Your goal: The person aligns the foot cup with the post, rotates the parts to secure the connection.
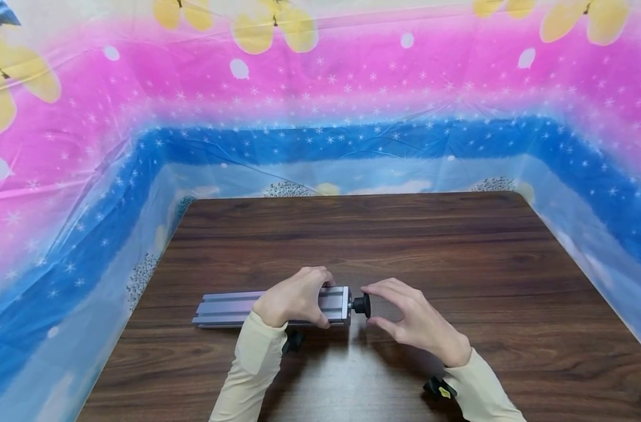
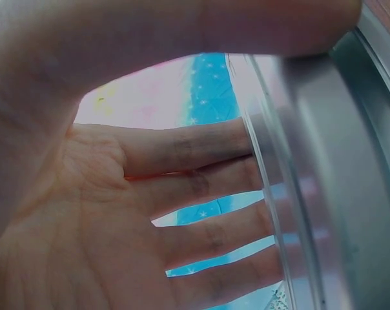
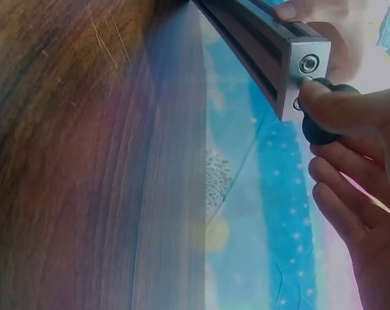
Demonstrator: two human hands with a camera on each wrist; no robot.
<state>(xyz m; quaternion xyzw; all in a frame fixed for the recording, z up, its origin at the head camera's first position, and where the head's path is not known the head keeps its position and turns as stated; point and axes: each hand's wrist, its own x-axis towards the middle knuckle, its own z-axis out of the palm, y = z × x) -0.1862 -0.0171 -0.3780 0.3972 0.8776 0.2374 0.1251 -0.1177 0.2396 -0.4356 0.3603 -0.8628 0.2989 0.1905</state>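
A silver grooved aluminium profile (image 1: 231,305) extends left to right near the middle of the table (image 1: 457,246); whether it touches the tabletop I cannot tell. My left hand (image 1: 294,296) grips it near its right end, thumb on the near side and fingers on the far side. In the left wrist view, the fingers (image 2: 208,239) reach the profile's edge. A black round knob (image 1: 362,305) sticks out from the end plate (image 3: 309,51), which also bears a bolt head (image 3: 309,63). My right hand (image 1: 410,313) pinches the knob between thumb and fingers; the thumb partly hides it in the right wrist view.
Patterned pink and blue cloth (image 1: 310,111) hangs behind the table and along both sides. The dark wood tabletop extends beyond and to the right of the hands. Black wrist straps (image 1: 439,387) sit at the cream sleeves (image 1: 486,387).
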